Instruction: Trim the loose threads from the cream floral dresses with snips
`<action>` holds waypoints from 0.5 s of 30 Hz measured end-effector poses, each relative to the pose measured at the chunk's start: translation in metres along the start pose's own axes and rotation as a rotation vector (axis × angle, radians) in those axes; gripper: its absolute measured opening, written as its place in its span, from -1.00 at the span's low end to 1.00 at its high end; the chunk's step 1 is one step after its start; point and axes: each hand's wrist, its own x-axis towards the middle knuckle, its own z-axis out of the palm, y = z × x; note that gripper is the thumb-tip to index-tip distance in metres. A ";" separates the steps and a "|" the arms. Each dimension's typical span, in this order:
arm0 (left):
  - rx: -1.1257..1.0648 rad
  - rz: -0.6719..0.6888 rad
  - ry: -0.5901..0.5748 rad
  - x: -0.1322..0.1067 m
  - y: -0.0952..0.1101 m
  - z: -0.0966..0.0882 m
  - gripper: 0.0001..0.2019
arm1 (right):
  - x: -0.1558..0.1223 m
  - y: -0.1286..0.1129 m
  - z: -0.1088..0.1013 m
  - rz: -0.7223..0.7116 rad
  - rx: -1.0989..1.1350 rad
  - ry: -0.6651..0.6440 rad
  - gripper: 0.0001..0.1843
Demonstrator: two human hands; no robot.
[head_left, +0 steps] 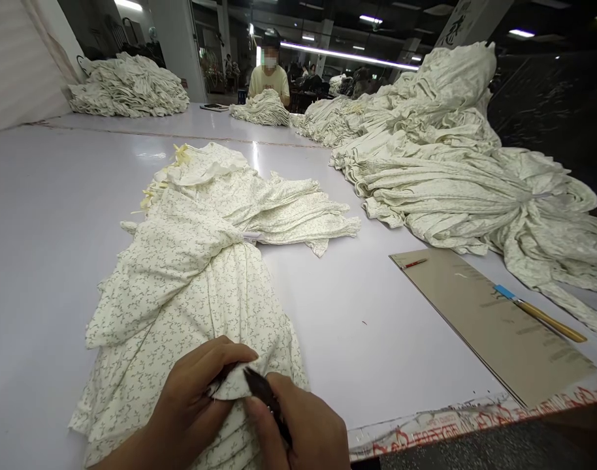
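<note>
At the near edge of the white work table, a fold of cream sprig-printed fabric is pinched up by the closed fingers of the left hand. The right hand is closed around a slender dark implement, its type being indeterminate because it is partly hidden; its upper end lies against the raised fold. The fold appears to be lifted so that it is held clear of the layers beneath. This fold forms part of a layered stack of printed garments, which appears to be positioned directly before the person for ease of reach.

Farther along the table, a second bundle with yellow ties is laid out. To the right, a large gathered heap of similar fabric is kept to one side. A kraft card board lies near right, with a red pen and a yellow-handled tool placed within convenient reach. At the far end, a co-worker is seated behind another bundle.
</note>
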 end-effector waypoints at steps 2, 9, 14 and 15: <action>-0.015 -0.049 0.035 0.002 0.004 -0.001 -0.65 | 0.001 0.003 -0.002 0.038 0.027 0.014 -0.65; -0.220 -0.339 -0.126 0.027 0.027 -0.025 -0.73 | 0.027 0.009 -0.016 0.250 0.323 -0.037 -0.81; -0.367 -0.660 0.036 0.036 0.031 -0.033 -0.74 | 0.029 0.006 -0.024 0.384 0.369 -0.040 -0.74; -0.311 -0.625 0.068 0.036 0.031 -0.032 -0.75 | 0.026 0.006 -0.024 0.333 0.348 -0.048 -0.75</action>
